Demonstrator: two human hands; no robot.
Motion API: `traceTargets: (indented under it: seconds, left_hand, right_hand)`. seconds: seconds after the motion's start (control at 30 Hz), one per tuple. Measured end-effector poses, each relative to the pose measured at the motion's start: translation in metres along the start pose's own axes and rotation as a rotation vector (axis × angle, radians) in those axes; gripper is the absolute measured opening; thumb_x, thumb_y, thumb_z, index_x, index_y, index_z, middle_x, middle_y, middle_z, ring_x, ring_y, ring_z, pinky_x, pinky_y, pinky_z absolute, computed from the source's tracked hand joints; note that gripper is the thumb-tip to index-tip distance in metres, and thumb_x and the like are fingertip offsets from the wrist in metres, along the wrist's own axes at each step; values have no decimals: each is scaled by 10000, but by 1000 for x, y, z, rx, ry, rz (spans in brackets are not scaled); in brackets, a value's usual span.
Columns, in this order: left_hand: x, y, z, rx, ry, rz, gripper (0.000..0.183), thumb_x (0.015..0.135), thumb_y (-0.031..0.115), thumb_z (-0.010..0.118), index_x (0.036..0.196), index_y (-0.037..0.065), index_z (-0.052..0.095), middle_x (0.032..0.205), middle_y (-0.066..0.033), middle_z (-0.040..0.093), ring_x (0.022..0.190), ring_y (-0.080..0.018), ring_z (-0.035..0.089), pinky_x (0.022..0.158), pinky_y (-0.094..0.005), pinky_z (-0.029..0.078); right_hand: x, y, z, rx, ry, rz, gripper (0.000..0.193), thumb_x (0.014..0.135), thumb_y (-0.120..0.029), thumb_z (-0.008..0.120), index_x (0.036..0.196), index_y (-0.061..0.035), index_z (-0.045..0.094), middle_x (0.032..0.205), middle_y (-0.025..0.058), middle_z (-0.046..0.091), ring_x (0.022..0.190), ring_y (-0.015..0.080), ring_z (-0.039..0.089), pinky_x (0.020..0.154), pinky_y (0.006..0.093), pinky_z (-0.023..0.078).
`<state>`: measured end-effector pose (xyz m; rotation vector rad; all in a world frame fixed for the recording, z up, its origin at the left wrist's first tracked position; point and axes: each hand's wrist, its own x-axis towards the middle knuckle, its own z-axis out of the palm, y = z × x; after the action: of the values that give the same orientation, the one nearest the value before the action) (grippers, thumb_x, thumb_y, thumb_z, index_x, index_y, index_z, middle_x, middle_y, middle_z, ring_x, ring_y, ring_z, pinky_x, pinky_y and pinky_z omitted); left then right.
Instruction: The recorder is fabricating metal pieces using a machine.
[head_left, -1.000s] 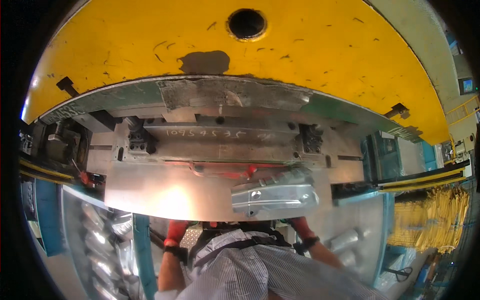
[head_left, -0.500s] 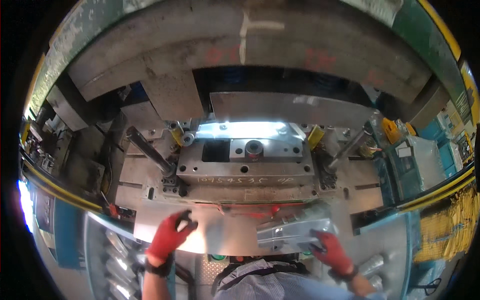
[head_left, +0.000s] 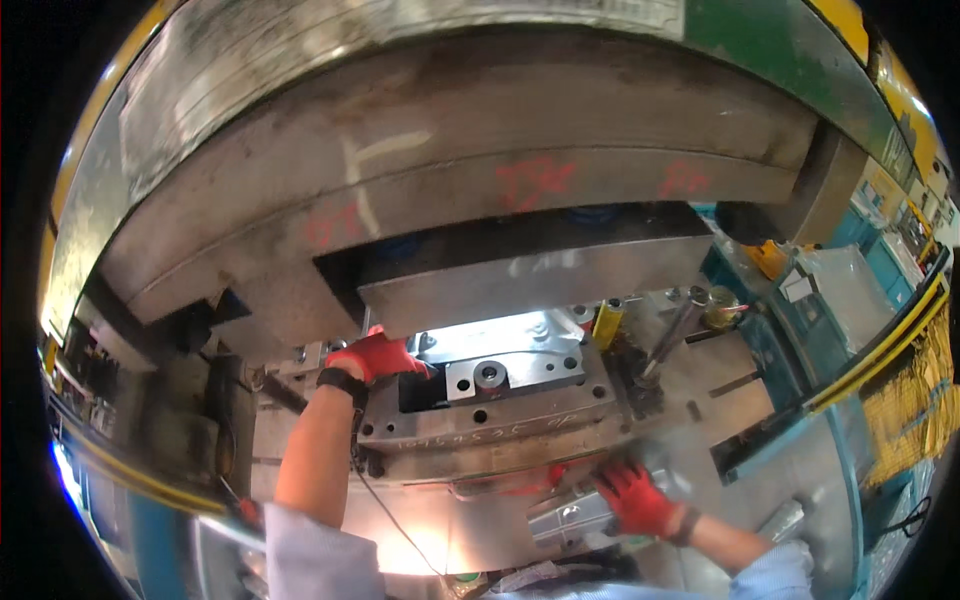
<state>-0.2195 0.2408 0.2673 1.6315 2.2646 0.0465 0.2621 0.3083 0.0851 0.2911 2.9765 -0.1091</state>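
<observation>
A shiny pressed sheet-metal part (head_left: 490, 338) lies on the lower die (head_left: 480, 425), under the raised upper die. My left hand (head_left: 380, 357), in a red glove, reaches to the part's left end and closes on it; its fingertips are partly hidden. In front of the die, similar formed metal parts (head_left: 572, 520) lie on a metal plate. My right hand (head_left: 637, 500), also red-gloved, rests over their right end with its fingers spread.
The heavy upper die (head_left: 450, 190) hangs low over my left hand. A guide post (head_left: 675, 335) and a yellow block (head_left: 607, 323) stand on the right. A thin cable (head_left: 395, 520) runs down in front. Teal bins (head_left: 850, 290) stand at the far right.
My left hand has moved from above the front plate forward to the left end of the part in the die. My right hand has spread its fingers over the front parts. The view has tilted.
</observation>
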Motion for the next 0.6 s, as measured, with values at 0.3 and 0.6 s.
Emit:
traceTargets:
  seconds: [0.3,0.6]
  left_hand:
    - [15,-6,-7,-126,-8,-52,1033,578,630,775,1412,119,441,1444,-137,448,1325,-342,409,1083,-442,335]
    - [-76,40,11,87,554,17,929,569,577,792,1308,75,537,1212,-219,570,1172,-383,505,1041,-451,375]
  right_hand:
    - [-1,-1,-5,-12,20,35,1074,593,-555,765,1440,-49,341,1447,170,383,1343,353,343,1110,580,205]
    - [12,-8,-14,-124,-145,78,1114,611,-564,759,1470,-43,277,1437,218,378,1326,395,348,1085,605,226]
